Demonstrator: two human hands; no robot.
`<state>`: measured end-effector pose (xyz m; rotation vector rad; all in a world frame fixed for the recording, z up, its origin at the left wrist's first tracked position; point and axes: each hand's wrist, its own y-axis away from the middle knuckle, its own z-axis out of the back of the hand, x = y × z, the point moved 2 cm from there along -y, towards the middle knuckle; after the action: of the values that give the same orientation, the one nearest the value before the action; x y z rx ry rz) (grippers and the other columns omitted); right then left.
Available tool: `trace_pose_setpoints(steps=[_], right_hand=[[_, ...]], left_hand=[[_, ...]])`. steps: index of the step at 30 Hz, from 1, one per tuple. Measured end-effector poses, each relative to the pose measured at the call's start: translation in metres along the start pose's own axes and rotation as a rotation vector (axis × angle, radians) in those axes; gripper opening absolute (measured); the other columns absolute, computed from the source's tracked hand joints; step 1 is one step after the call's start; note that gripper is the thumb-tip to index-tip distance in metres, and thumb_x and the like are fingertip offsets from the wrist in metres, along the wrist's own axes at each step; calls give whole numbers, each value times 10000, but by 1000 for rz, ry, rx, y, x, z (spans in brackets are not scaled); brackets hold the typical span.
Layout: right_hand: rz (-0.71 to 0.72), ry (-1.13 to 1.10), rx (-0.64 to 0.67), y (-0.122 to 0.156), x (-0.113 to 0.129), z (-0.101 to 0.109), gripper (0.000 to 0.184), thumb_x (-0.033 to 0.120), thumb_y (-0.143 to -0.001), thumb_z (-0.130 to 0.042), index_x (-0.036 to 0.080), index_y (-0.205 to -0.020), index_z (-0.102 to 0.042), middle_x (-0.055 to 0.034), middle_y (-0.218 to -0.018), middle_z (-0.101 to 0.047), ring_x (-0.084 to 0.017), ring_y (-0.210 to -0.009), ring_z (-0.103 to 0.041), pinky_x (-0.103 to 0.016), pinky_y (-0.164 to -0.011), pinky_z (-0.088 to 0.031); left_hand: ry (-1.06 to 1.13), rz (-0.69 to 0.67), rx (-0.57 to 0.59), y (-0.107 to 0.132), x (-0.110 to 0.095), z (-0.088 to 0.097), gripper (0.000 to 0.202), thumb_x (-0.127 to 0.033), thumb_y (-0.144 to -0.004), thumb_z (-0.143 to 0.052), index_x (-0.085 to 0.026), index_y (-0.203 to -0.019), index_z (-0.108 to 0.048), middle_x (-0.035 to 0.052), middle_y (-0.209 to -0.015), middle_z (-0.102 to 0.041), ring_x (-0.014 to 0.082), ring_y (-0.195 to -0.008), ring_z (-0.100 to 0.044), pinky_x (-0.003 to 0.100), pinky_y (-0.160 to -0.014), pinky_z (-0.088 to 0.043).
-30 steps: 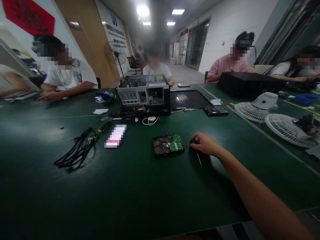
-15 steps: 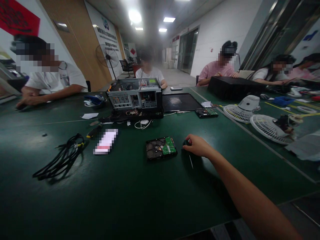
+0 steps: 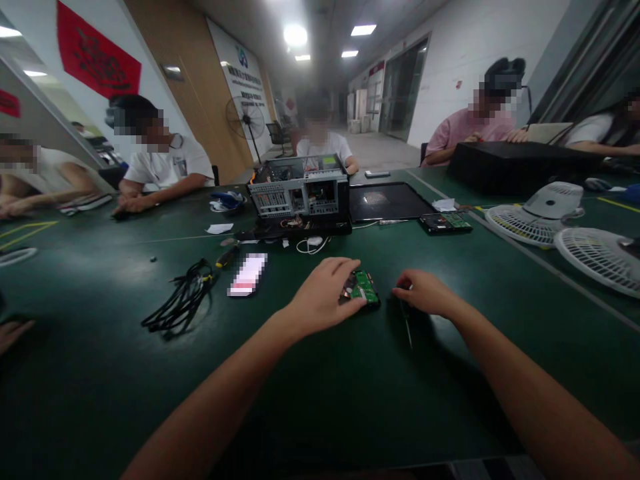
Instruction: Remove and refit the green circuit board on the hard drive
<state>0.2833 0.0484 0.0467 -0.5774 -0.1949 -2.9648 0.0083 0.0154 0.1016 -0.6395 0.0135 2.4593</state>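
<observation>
My left hand (image 3: 327, 297) reaches across a hard drive (image 3: 365, 287) lying on the green table, fingers at its far edge and thumb at its near edge. The hand covers the drive's left part, while the green circuit board shows on the right. Just right of it, my right hand (image 3: 420, 292) is closed around a screwdriver (image 3: 409, 329). The thin metal shaft points down toward me, and the handle is mostly hidden in the fingers.
Beyond the drive stands an opened computer case (image 3: 300, 197). Black cables (image 3: 183, 300), a phone (image 3: 249, 275) and a yellow-black screwdriver lie left. A second hard drive (image 3: 445, 223) and white fan parts (image 3: 530, 217) lie right. Several people sit around the table (image 3: 310, 407).
My left hand has come into view and onto the hard drive. My right hand keeps the screwdriver beside the drive. The camera view has turned left.
</observation>
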Motion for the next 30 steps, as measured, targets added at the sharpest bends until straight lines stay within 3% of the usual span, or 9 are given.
trace_pose_setpoints(steps=[4, 6, 10, 14, 16, 19, 23, 26, 30], right_hand=[[5, 2, 10, 0, 4, 2, 196, 391, -880, -654, 206, -896, -717, -73, -907, -756, -216, -789, -692, -300, -657, -466], [9, 13, -14, 1, 7, 3, 177, 372, -879, -656, 207, -902, -716, -71, -919, -757, -217, -806, -692, -299, -665, -468], [34, -25, 16, 5, 14, 0, 138, 338, -876, -658, 209, -898, -699, -58, -904, -753, -194, -759, -688, -282, -634, -466], [38, -201, 144, 10, 19, -4, 215, 414, -902, -634, 205, -929, -680, -48, -831, -740, -161, -595, -647, -275, -550, -459], [42, -275, 121, 12, 20, -2, 268, 466, -904, -631, 204, -928, -678, -53, -818, -731, -172, -621, -648, -284, -564, -472], [40, -516, 56, 12, 26, 2, 355, 532, -930, -584, 189, -964, -671, -83, -896, -727, -197, -747, -668, -315, -669, -526], [136, -1064, 119, 14, 45, -5, 503, 632, -952, -511, 193, -1172, -622, -140, -1198, -688, -241, -1034, -677, -394, -915, -549], [210, -1237, 169, 18, 64, -17, 605, 714, -956, -429, 274, -1363, -510, -120, -1391, -614, -260, -1231, -613, -440, -1034, -500], [256, -1354, 131, 20, 78, -27, 692, 744, -938, -435, 315, -1479, -379, -104, -1537, -498, -275, -1367, -517, -462, -1093, -456]], left_hand=[[-115, -16, 213, -23, 24, -29, 1256, -699, -677, -769, -171, -1622, -132, 193, -1662, -222, 421, -1527, -193, 542, -1238, -201], [-123, 7, 274, -35, 36, -38, 1334, -714, -634, -774, -157, -1626, -78, 210, -1657, -227, 438, -1520, -195, 550, -1226, -202], [-68, -7, 317, -46, 44, -40, 1309, -667, -632, -784, -169, -1626, -93, 195, -1610, -332, 407, -1453, -345, 491, -1170, -320], [-53, 43, 252, -43, 38, -36, 1280, -647, -631, -786, -149, -1618, -140, 194, -1574, -390, 410, -1402, -409, 486, -1140, -363], [-24, 84, 190, -41, 33, -32, 1257, -652, -641, -777, -124, -1608, -171, 208, -1553, -415, 417, -1387, -427, 490, -1126, -379], [55, 164, 50, -44, 23, -19, 1237, -647, -633, -793, -122, -1591, -214, 218, -1504, -469, 421, -1355, -468, 490, -1083, -418], [258, 234, -86, -58, 6, 5, 1098, -668, -654, -787, -176, -1524, -333, 179, -1355, -604, 355, -1184, -616, 432, -959, -497], [343, 311, -79, -71, -4, 14, 1083, -657, -618, -816, -160, -1472, -372, 180, -1271, -652, 336, -1090, -658, 407, -879, -526], [534, 414, -2, -86, -15, 4, 1069, -643, -571, -850, -145, -1414, -424, 186, -1273, -654, 314, -1058, -674, 374, -815, -558]])
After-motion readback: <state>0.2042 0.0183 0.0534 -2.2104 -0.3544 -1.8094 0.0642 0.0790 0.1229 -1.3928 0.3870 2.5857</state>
